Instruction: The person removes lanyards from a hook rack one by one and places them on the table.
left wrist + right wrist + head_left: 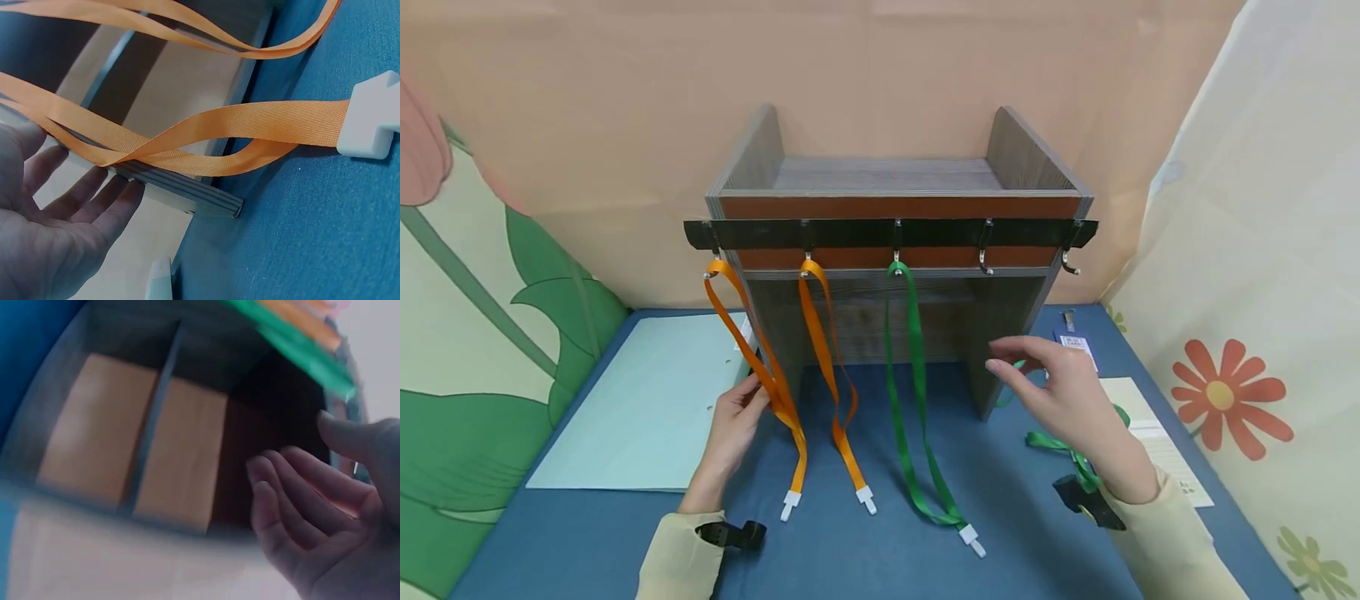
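An orange lanyard (790, 417) hangs from the leftmost hook, its white clip low over the blue cloth. My left hand (735, 425) is at this strap, fingertips touching it; the fingers (84, 200) look loosely extended in the left wrist view. A second orange lanyard (823, 346) and a green lanyard (916, 333) hang from the hooks to its right. My right hand (1067, 396) is raised in front of the shelf's right side, thumb and fingers apart with nothing between them. In the right wrist view, its curved fingers (306, 494) show against the shelf.
The grey wooden shelf (760, 158) carries a black rail (850, 233), with two more hooks at its right. A pale blue board (632, 408) lies left. Below the right arm are another green lanyard (1047, 442), a badge (1075, 342) and a cream paper (1157, 433).
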`<state>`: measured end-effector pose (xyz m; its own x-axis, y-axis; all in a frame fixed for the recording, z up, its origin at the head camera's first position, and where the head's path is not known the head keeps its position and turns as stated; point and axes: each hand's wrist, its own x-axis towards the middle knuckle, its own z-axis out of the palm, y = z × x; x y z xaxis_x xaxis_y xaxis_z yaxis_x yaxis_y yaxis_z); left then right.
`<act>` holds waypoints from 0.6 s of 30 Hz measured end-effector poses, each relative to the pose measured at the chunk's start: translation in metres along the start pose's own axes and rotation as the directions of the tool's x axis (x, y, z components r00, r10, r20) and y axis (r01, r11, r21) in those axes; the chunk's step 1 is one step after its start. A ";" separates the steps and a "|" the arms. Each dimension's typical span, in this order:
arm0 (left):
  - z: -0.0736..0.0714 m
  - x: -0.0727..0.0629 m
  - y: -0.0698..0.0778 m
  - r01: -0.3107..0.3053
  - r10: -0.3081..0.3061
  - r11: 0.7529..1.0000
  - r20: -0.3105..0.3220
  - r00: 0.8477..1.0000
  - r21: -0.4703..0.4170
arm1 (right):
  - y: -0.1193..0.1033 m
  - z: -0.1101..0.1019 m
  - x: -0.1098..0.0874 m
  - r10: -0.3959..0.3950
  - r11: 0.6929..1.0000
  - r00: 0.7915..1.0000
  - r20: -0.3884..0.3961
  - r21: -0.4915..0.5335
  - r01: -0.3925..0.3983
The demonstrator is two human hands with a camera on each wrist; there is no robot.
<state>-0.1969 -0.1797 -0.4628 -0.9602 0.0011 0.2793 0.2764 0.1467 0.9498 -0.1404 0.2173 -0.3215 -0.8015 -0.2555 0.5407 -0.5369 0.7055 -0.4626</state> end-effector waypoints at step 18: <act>-0.002 0.000 0.002 -0.010 0.010 1.000 -0.002 1.000 -0.011 | -0.072 0.030 0.088 -0.179 0.968 0.971 -0.159 0.151 0.203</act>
<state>-0.1968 -0.1810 -0.4607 -0.9574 0.0011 0.2889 0.2864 0.1358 0.9484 -0.1798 0.1238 -0.2618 -0.6404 -0.2692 0.7194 -0.7218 0.5312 -0.4437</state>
